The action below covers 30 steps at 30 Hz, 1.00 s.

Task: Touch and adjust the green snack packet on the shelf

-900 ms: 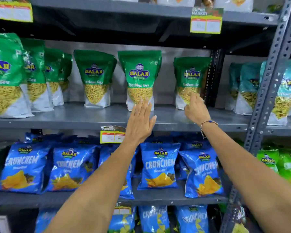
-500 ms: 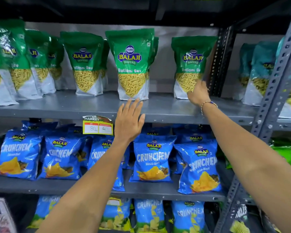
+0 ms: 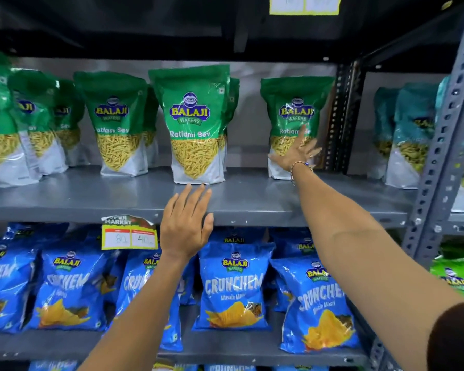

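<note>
Green Balaji Ratlami Sev pouches stand upright along a grey metal shelf [image 3: 65, 202]. My right hand [image 3: 298, 151], with a bead bracelet on the wrist, lies with spread fingers against the front of the rightmost green pouch [image 3: 292, 108]. My left hand [image 3: 185, 223] is open with straight fingers over the shelf's front edge, just below the middle green pouch [image 3: 192, 121], fingertips close to its base. Another green pouch [image 3: 115, 121] stands to its left.
Blue Crunchem chip bags [image 3: 233, 285] fill the shelf below. A yellow price tag [image 3: 129, 232] hangs on the shelf edge left of my left hand. A perforated grey upright [image 3: 445, 145] stands on the right, with teal pouches [image 3: 410, 135] behind it.
My right hand has gone from touching the rightmost pouch's lower part to spread fingers on its front. The left hand has dropped slightly away from the middle pouch. The view has moved closer.
</note>
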Tool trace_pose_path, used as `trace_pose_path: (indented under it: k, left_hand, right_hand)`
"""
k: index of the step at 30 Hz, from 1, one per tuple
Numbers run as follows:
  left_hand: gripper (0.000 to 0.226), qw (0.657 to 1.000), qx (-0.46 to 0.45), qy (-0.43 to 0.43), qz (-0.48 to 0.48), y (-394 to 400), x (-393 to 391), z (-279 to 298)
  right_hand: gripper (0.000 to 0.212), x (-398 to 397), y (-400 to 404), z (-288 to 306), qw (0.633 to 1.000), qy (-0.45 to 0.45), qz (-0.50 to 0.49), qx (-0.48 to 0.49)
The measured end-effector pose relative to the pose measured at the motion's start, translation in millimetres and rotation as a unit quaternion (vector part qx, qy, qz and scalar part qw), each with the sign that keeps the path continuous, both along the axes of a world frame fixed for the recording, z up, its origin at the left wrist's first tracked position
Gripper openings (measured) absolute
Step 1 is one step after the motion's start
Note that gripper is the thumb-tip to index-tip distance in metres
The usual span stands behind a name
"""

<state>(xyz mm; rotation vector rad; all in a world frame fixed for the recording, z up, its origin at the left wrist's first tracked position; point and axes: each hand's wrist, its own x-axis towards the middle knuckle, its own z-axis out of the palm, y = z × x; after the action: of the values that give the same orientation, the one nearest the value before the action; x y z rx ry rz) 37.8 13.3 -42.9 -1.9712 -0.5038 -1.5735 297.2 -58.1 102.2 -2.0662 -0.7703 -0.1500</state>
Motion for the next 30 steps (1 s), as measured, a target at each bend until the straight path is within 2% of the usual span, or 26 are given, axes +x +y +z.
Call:
trace_pose_path:
  k: [6, 13, 30]
  left_hand:
    - [0.047, 0.999, 0.041, -0.027, 0.012, 5, 3, -2]
    - [0.049, 0.998, 0.049, -0.030, 0.018, 6, 4, -2]
    - [0.049, 1.000, -0.014, 0.006, 0.009, -4, -3, 2]
  right_hand:
    - [0.123, 4, 21, -3, 0.998, 0.025, -0.014, 0.052]
    - [0.121, 3, 24, -6, 0.998, 0.001, -0.058, 0.035]
    - [0.121, -21, -20, -13, 0.997, -0.043, -0.042, 0.044]
